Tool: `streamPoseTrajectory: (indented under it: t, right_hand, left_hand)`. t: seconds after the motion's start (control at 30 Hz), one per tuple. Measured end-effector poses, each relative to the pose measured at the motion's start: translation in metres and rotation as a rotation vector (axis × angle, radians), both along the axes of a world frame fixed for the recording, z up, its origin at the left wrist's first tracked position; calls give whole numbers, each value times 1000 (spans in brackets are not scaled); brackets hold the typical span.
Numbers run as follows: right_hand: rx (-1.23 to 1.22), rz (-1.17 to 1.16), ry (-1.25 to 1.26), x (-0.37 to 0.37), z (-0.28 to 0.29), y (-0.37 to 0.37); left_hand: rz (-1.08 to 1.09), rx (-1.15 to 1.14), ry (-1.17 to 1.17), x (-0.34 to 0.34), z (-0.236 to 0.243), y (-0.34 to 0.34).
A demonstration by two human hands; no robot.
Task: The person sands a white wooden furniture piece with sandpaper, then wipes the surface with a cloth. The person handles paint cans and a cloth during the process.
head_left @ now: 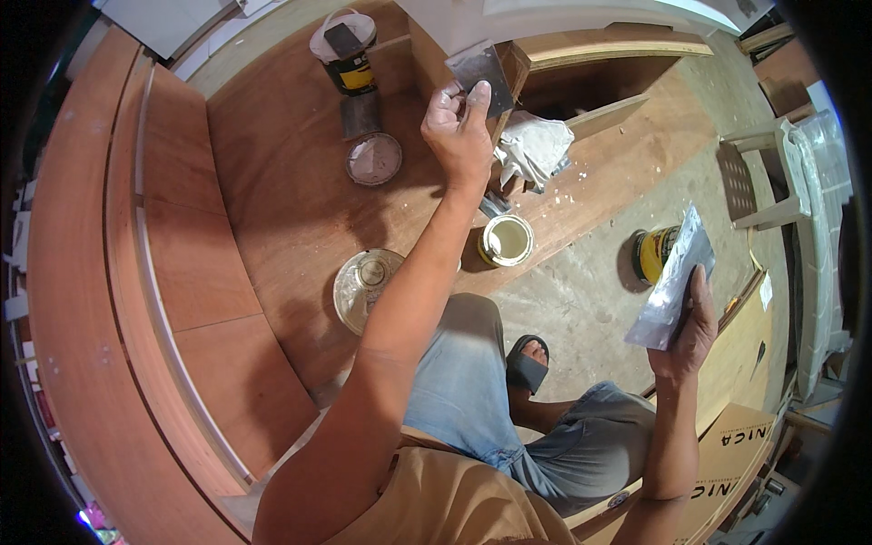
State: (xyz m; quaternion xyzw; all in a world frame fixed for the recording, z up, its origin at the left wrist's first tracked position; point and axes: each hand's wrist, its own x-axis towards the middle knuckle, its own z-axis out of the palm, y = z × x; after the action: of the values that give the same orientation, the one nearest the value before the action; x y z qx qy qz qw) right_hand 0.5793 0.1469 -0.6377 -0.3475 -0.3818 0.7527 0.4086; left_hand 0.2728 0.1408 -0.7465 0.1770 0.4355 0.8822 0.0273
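Note:
My left hand point(460, 136), dusted with white, reaches forward and pinches a small square putty scraper point(478, 67) of dark flat metal. The scraper is just below the edge of a white panel point(563, 23); whether they touch I cannot tell. At the right, my right hand point(687, 334) grips a wider, shiny sheet-metal putty blade point(674, 277), held tilted over the floor. An open can point(506, 241) with pale contents stands between my hands. A crumpled white cloth point(534, 145) lies beyond it.
A tub point(350, 68) stands at the far left, near a round lid point(373, 159). Another lid point(350, 286) lies by my left forearm. A yellow-and-black can point(649, 254) stands behind the right blade. A wooden box frame point(609, 54) and a white chair point(772, 173) stand farther off.

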Motion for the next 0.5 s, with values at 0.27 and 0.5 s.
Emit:
streamPoseTrajectory:
  t: [0.27, 0.5]
  right_hand:
    - [-8, -18, 18, -3, 4, -1]
    - [-17, -13, 21, -1, 4, -1]
  left_hand:
    - [25, 32, 2, -4, -4, 4]
    - [62, -10, 14, -8, -3, 1]
